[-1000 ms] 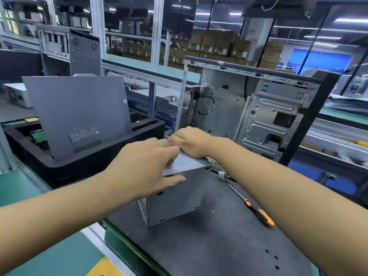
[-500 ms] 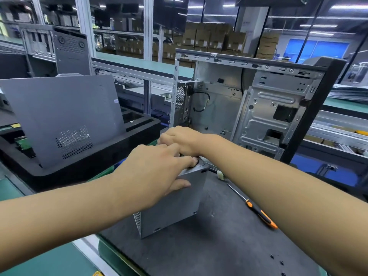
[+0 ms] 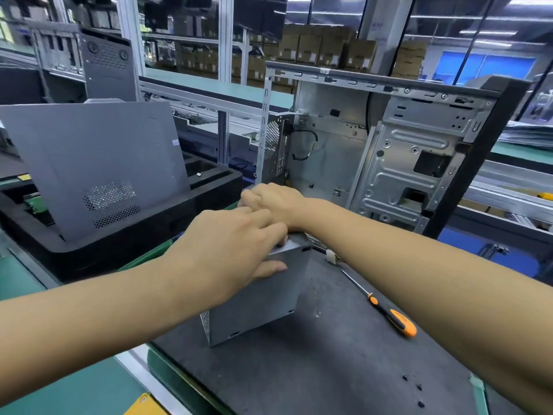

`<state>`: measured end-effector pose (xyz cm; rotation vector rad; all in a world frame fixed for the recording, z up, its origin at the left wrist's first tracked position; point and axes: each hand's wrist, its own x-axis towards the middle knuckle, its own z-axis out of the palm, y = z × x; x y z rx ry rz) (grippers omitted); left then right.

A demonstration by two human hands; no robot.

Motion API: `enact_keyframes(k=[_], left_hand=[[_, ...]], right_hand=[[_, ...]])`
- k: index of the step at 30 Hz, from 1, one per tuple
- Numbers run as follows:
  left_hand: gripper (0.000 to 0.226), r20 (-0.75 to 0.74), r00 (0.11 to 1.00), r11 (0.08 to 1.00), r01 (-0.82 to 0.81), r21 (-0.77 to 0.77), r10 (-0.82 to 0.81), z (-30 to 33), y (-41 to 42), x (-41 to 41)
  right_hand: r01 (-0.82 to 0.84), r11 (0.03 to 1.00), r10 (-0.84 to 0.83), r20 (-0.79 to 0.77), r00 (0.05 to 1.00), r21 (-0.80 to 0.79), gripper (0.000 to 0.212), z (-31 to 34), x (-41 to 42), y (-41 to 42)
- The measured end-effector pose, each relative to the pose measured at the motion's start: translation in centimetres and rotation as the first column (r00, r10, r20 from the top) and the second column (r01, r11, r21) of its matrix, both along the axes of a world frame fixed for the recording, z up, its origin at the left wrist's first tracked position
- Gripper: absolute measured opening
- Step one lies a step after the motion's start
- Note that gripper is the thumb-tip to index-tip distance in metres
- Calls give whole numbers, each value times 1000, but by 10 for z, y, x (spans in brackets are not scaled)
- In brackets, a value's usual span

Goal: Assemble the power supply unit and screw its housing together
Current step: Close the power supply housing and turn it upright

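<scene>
Right now we have both hands on the grey metal power supply box (image 3: pixel 260 298), which stands upright on the dark mat (image 3: pixel 344 369) of the counter (image 3: pixel 59 387). Our left hand (image 3: pixel 230 253) clamps its top edge: fingers curled over the top, thumb pressed flat against the near side, a closed grip on the box. Our right hand (image 3: pixel 272 202) sits curled at the far top edge; its fingertips are hidden, so it probably holds the box, though we cannot tell. An orange-handled screwdriver (image 3: pixel 386 310) lies on the mat to the right, apart from the box. Behind stands an open computer case (image 3: pixel 398 163).
</scene>
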<state>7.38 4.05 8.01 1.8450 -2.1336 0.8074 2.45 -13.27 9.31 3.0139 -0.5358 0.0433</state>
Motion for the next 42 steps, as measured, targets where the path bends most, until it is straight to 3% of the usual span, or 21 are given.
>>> enact_keyframes(k=[4,8,10,14,18,22,23,25,27,31,36,42], left_hand=[[45,79,995,998,-59,-23,60,-4,5,4],[54,15,989,988,-150,24,150,-1,9,9],[60,-20,974,972,-226,65,227,0,10,11],[56,-304,923,959,-169,228,235,-4,13,19],[47,-487,845,940,-53,337,222,-1,19,33],[44,-420,891,930,-9,367,174,9,14,35],[46,-400,900,927,-14,374,175,13,10,34],[53,-397,890,897,-29,442,224,19,-4,32],[67,-416,877,852,15,523,240,23,-21,29],[74,-473,869,851,135,507,144,24,-41,23],[77,-373,916,795,112,596,151,28,-48,27],[69,-352,931,815,125,566,101,30,-49,27]], right_hand=[[-79,995,80,-2,997,64,14,4,-5,0],[-106,989,105,13,994,106,3,2,-10,-5],[-106,979,104,23,994,172,16,4,-13,-3],[-146,977,152,-25,988,159,29,7,-20,2],[-65,837,46,47,998,544,30,13,-38,5],[86,763,-33,-94,995,641,67,20,-63,0],[127,759,-31,-159,987,638,75,20,-69,-3],[130,844,-11,-226,974,520,90,19,-75,-5],[81,917,-5,-191,982,390,89,15,-76,-5],[-2,915,28,-59,998,403,71,7,-85,-3],[-19,887,-34,107,994,461,72,-5,-95,-6],[-22,849,-82,172,982,529,65,-12,-97,-6]])
